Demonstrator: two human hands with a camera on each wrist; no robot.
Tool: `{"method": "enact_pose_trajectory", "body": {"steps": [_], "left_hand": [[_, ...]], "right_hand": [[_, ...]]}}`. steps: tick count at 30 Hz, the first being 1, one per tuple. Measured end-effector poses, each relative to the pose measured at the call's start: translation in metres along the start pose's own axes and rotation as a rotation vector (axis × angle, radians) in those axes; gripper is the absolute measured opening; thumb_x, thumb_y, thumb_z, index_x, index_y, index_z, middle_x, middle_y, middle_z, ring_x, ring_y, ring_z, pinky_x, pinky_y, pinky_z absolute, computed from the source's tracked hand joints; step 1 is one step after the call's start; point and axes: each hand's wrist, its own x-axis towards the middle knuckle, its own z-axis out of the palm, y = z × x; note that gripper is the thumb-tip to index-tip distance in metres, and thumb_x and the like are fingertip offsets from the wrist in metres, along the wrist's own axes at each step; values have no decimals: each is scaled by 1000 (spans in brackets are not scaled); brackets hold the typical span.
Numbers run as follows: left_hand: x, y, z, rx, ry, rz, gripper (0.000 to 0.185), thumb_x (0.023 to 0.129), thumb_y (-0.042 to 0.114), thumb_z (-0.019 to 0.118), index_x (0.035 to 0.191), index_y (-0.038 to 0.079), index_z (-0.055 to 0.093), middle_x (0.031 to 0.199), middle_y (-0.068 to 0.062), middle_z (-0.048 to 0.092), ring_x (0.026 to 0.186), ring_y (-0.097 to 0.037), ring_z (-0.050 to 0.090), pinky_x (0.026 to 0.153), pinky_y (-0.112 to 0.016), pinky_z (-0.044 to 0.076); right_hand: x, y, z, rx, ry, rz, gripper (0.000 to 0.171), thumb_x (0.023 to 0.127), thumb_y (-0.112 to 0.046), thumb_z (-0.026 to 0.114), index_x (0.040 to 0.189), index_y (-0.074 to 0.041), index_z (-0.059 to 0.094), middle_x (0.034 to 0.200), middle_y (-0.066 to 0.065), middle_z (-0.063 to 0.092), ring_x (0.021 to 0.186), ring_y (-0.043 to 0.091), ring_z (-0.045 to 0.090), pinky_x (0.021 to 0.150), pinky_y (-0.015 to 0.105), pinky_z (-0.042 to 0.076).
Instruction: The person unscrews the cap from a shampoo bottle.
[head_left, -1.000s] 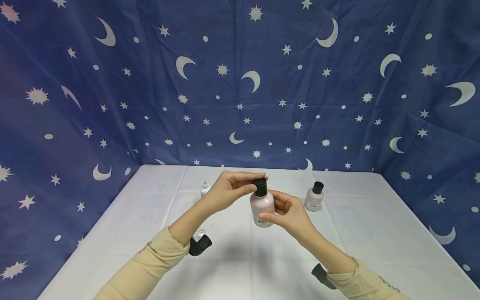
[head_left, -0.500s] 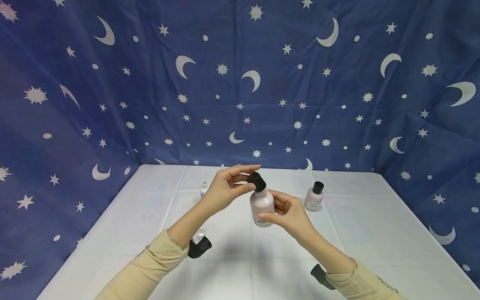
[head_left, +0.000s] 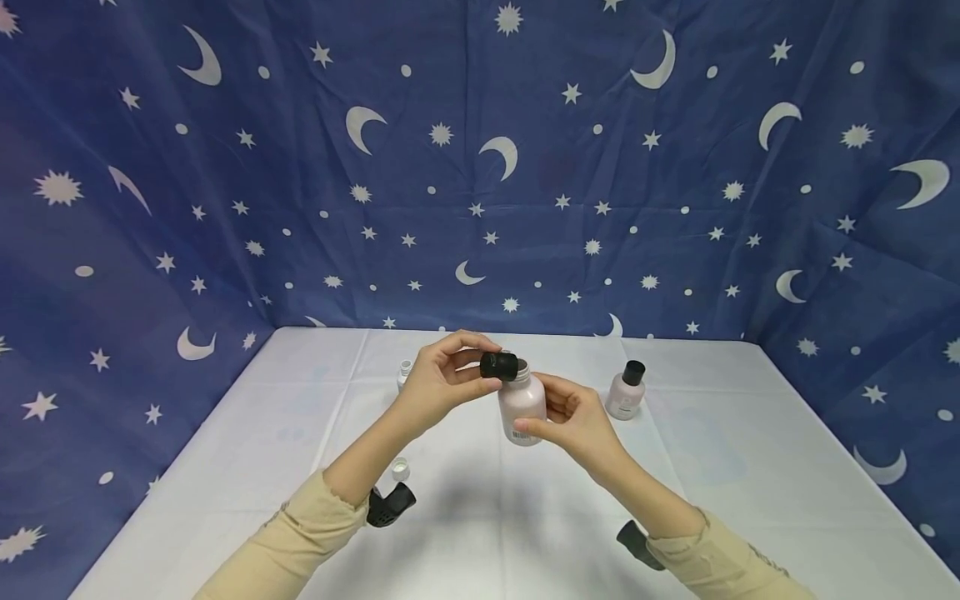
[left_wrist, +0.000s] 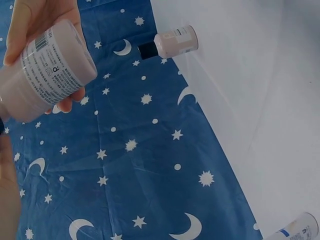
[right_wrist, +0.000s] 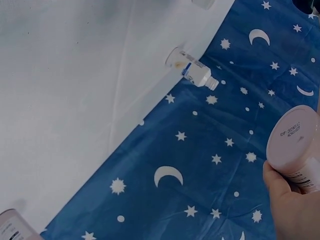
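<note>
Above the middle of the table, my right hand [head_left: 581, 417] grips a pale pink bottle [head_left: 521, 404] around its body, upright with a slight tilt. Its mouth is uncovered. My left hand [head_left: 442, 379] pinches the black cap [head_left: 497, 366] between thumb and fingers, turned on its side close against the bottle's neck. In the left wrist view the printed back label of the bottle [left_wrist: 50, 70] shows, while the cap is almost wholly cut off. From the right wrist the bottle's base [right_wrist: 292, 132] is seen, with the right hand [right_wrist: 295, 210] under it.
A second pink bottle [head_left: 626, 396] with a black cap stands to the right on the white tablecloth [head_left: 712, 467]. Behind the left hand stands an uncapped white bottle [right_wrist: 195, 70]. A small white cap [head_left: 401, 469] lies near the left wrist. A starry blue curtain [head_left: 480, 208] hangs behind.
The black cap has come off the bottle's neck. My left hand has tipped it onto its side and shifted it slightly left. The right hand keeps its hold on the bottle.
</note>
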Motion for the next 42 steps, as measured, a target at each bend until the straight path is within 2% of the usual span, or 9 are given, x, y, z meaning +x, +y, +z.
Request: {"method": "enact_pose_trajectory", "body": {"steps": [6, 10, 15, 18, 23, 27, 31, 37, 42], "left_hand": [[-4, -2, -5, 75, 77, 15, 36, 72, -11, 73, 106, -12, 60, 112, -22, 63, 92, -5, 67, 87, -27, 56], [-5, -3, -7, 62, 88, -15, 34, 72, -13, 72, 103, -11, 60, 104, -12, 64, 84, -6, 64, 80, -23, 57], [-7, -5, -7, 13, 70, -47, 31, 71, -17, 69, 98, -13, 54, 100, 3, 61, 84, -5, 63, 79, -21, 57], [-10, -6, -7, 16, 53, -50, 37, 72, -17, 68, 105, -14, 51, 99, 5, 59, 84, -4, 62, 77, -20, 56], [-12, -11, -6, 44, 21, -75, 50, 75, -13, 68, 123, -10, 54, 105, 0, 57, 88, -4, 61, 82, -23, 56], [-15, -15, -4, 23, -7, -105, 49, 76, -13, 68, 123, -11, 54, 113, -10, 58, 92, -5, 64, 83, -26, 56], [-19, -22, -3, 17, -13, -129, 49, 76, -11, 69, 122, -10, 53, 117, -17, 57, 92, -5, 65, 83, -27, 57], [-23, -31, 2, 150, 8, -160, 44, 76, -5, 73, 117, -4, 58, 112, -22, 62, 91, -9, 64, 82, -25, 57], [-27, -41, 8, 299, 16, -197, 38, 76, 1, 76, 112, -1, 62, 102, -18, 68, 89, -16, 65, 80, -22, 56]], "right_hand": [[3, 1, -1, 24, 19, 34, 60, 77, -1, 75, 131, 4, 49, 126, 24, 58, 113, 28, 61, 94, 26, 52], [4, 2, -3, 16, 39, 52, 58, 77, -1, 75, 129, 4, 50, 125, 23, 58, 110, 23, 61, 93, 24, 52], [7, 5, -6, 7, 52, 63, 58, 78, -2, 74, 129, 4, 47, 125, 23, 57, 111, 23, 59, 94, 23, 51], [9, 7, -8, 7, 50, 69, 60, 78, -1, 73, 131, 3, 45, 126, 23, 55, 113, 25, 58, 94, 25, 51], [15, 13, -11, -22, 31, 68, 59, 80, -2, 72, 132, 3, 45, 128, 24, 54, 115, 32, 58, 95, 34, 52], [21, 19, -13, -45, 12, 50, 56, 80, -1, 71, 129, 3, 47, 127, 24, 54, 114, 34, 58, 93, 40, 53], [27, 24, -15, -58, 2, 33, 54, 78, 0, 72, 127, 4, 47, 125, 24, 55, 110, 32, 61, 91, 39, 54], [38, 32, -19, -151, -7, -51, 53, 76, -1, 75, 123, 5, 52, 119, 24, 60, 109, 31, 60, 99, 43, 49], [48, 41, -22, -201, -30, -82, 53, 76, -1, 75, 123, 7, 52, 119, 25, 60, 110, 36, 59, 98, 47, 48]]}}
